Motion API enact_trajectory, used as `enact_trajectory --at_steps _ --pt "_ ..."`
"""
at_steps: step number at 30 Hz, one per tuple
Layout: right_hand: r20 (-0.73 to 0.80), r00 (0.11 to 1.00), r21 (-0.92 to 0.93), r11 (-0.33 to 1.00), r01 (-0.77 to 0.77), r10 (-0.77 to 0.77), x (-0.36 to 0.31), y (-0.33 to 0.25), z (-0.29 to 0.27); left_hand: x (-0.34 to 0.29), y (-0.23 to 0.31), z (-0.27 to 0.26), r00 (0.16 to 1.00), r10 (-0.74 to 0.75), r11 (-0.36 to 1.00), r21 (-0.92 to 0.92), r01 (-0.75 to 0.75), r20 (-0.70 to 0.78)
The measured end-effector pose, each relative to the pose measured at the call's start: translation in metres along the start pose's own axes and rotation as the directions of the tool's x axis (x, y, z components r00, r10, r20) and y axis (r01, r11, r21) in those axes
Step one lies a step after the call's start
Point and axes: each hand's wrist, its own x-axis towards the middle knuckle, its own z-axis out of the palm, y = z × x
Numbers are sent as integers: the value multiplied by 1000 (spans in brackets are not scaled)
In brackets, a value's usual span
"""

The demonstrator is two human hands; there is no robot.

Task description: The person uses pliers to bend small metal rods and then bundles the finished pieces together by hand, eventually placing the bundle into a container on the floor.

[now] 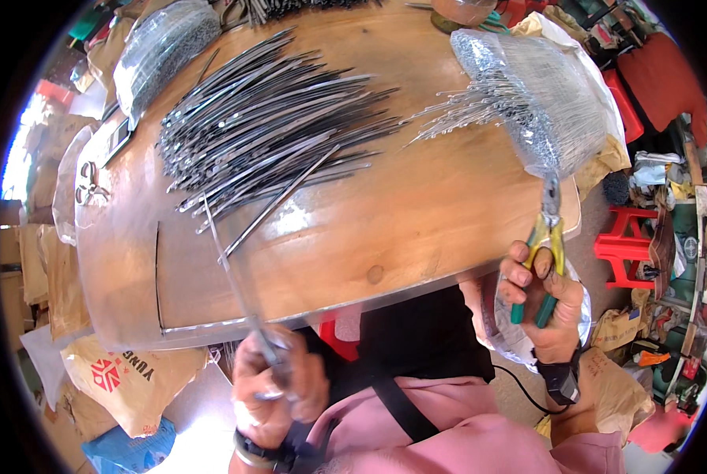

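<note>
Thin grey metal rod [239, 276] slants over table edge; green-yellow-handled pliers [546, 253] point upward

Scissors [89, 183], red stool [627, 246], printed sack [124, 378].

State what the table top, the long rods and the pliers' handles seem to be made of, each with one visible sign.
Table top: varnished wood; grain, knot, sheen.
Rods: probably bare steel; thin, grey, glinting.
Pliers handles: likely plastic or rubber sleeves; matte yellow and green.
</note>
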Motion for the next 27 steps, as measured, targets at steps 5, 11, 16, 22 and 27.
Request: enact_trajectory --at_steps 5,11,16,22,27 --pt "102 990 -19 995 -94 95 17 38 27 15 -11 1 993 13 763 643 66 -118" --pt "29 997 -534 842 71 -65 30 28 25 0 3 -21 976 97 628 773 92 -195" --pt "86 994 -230 972 -50 71 32 29 25 -3 -7 -19 981 103 644 763 58 -162" --pt "155 974 -47 986 -159 164 35 63 38 11 -19 -11 982 73 735 675 64 -173" --pt "67 997 -468 882 60 -32 35 33 30 1 -11 -14 973 71 683 722 112 -219"
